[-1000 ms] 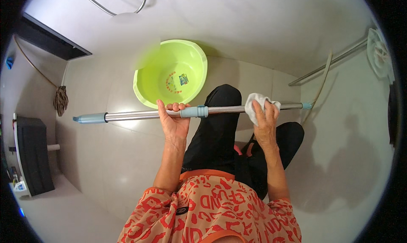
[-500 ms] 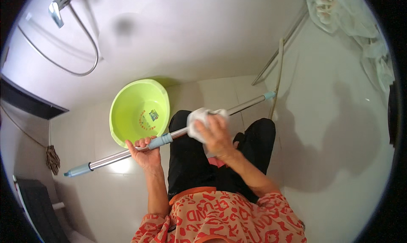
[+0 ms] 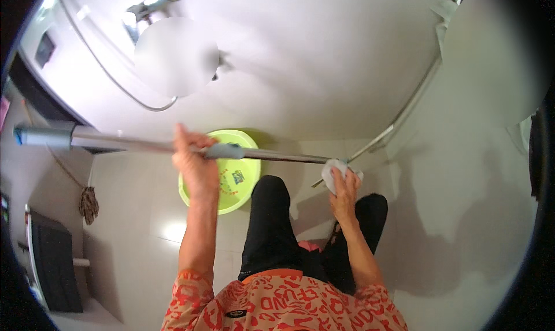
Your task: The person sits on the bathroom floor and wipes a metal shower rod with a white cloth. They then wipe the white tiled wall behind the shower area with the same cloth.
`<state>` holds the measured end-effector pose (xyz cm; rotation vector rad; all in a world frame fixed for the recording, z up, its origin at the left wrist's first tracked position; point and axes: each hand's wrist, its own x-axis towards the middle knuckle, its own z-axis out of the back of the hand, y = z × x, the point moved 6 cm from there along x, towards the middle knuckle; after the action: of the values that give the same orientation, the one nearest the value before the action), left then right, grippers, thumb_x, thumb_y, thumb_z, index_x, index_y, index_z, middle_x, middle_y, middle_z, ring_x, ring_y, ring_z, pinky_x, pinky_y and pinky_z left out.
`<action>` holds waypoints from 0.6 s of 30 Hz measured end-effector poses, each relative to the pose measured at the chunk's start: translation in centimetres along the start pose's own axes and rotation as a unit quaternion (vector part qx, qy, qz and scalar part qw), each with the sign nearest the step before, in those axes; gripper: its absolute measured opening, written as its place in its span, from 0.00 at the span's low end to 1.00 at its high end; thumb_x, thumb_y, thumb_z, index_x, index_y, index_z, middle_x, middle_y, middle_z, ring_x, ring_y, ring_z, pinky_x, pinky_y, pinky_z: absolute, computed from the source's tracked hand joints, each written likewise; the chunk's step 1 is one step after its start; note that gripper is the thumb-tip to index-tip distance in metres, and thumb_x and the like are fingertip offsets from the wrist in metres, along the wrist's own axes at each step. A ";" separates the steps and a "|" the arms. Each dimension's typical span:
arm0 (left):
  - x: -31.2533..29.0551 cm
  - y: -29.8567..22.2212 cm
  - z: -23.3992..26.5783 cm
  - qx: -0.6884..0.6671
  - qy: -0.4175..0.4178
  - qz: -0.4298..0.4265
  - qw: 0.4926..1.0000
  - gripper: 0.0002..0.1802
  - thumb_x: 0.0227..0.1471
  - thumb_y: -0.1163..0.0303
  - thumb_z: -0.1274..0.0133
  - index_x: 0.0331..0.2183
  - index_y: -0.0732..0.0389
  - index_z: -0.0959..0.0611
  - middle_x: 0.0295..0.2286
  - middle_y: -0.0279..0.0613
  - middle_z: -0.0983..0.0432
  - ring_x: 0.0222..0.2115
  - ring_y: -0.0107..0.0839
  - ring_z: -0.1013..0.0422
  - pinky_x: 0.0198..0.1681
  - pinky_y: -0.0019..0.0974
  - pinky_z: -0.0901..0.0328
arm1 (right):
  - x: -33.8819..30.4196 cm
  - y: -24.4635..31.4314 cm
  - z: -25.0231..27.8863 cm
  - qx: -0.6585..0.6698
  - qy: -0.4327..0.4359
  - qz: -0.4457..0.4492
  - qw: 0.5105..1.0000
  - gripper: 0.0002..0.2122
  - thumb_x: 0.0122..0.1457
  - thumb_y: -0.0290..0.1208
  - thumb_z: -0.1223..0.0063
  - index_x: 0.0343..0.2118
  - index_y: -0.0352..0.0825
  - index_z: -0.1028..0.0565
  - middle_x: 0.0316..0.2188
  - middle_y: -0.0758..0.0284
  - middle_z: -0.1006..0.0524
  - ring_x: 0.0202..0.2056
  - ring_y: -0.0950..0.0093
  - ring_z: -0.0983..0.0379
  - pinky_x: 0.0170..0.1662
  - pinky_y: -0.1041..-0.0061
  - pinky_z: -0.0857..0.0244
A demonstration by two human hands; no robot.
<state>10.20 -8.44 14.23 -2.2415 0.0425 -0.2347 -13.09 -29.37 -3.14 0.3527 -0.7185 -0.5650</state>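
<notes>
You stood on a pale tiled bathroom floor [image 3: 144, 215] beside a white wall carrying one chrome shower fitting [image 3: 153, 4]. One round lime-green plastic basin [image 3: 245, 175] sat on the floor by your feet. Your left hand [image 3: 196, 163] gripped one long metal pole [image 3: 115, 140] held level above the basin, while your right hand [image 3: 345, 186] pressed one white cloth [image 3: 332, 172] around its far end.

Home bathroom / shower area. Evidence: wall-mounted chrome shower fitting [image 3: 151, 6] with looping hose [image 3: 110, 80], pale tiled floor [image 3: 139, 215], plain light walls, lime-green plastic basin [image 3: 222, 172] on the floor, mop head [image 3: 88, 205] hanging by the left wall.
</notes>
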 end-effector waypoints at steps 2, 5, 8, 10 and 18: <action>1.5 0.6 -1.9 0.019 0.032 -0.028 0.999 0.23 0.52 0.55 0.47 0.15 0.58 0.32 0.14 0.35 0.37 0.19 0.28 0.39 0.27 0.35 0.40 | -0.6 -0.2 -0.7 0.007 0.001 -0.008 1.000 0.30 0.36 0.11 0.43 0.48 0.36 0.31 0.48 0.53 0.39 0.49 0.51 0.43 0.52 0.55 0.46; 3.6 3.1 -5.9 0.022 0.062 -0.049 0.997 0.22 0.50 0.57 0.44 0.15 0.57 0.32 0.12 0.34 0.38 0.15 0.26 0.40 0.22 0.32 0.41 | -1.0 -1.4 -0.6 0.017 0.013 -0.009 1.000 0.32 0.35 0.10 0.44 0.49 0.36 0.32 0.49 0.52 0.40 0.50 0.51 0.44 0.53 0.55 0.48; 5.8 6.1 -8.8 0.090 0.087 -0.032 0.992 0.19 0.48 0.55 0.41 0.22 0.57 0.30 0.14 0.31 0.39 0.15 0.25 0.39 0.21 0.32 0.39 | -2.0 -3.8 -1.1 -0.001 0.050 -0.054 0.997 0.31 0.37 0.12 0.45 0.50 0.37 0.33 0.50 0.51 0.41 0.50 0.51 0.46 0.54 0.55 0.50; 6.8 7.7 -10.9 0.104 0.098 -0.025 0.989 0.19 0.47 0.55 0.40 0.20 0.57 0.29 0.13 0.30 0.39 0.14 0.23 0.40 0.20 0.30 0.40 | -2.5 -4.7 -0.8 -0.011 0.057 -0.058 0.997 0.29 0.39 0.13 0.46 0.49 0.37 0.33 0.49 0.52 0.40 0.50 0.50 0.46 0.54 0.55 0.50; 9.4 15.5 -15.7 0.218 0.169 -0.029 0.961 0.26 0.45 0.46 0.42 0.16 0.55 0.31 0.11 0.31 0.38 0.13 0.22 0.40 0.17 0.29 0.40 | -3.7 -7.3 -2.2 0.008 0.066 -0.048 0.997 0.27 0.41 0.15 0.49 0.48 0.37 0.33 0.47 0.53 0.39 0.50 0.51 0.45 0.55 0.55 0.52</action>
<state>17.30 -31.32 13.36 -1.7455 0.0982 -0.5982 -16.45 -32.74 -10.20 0.4368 -0.5822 -0.6204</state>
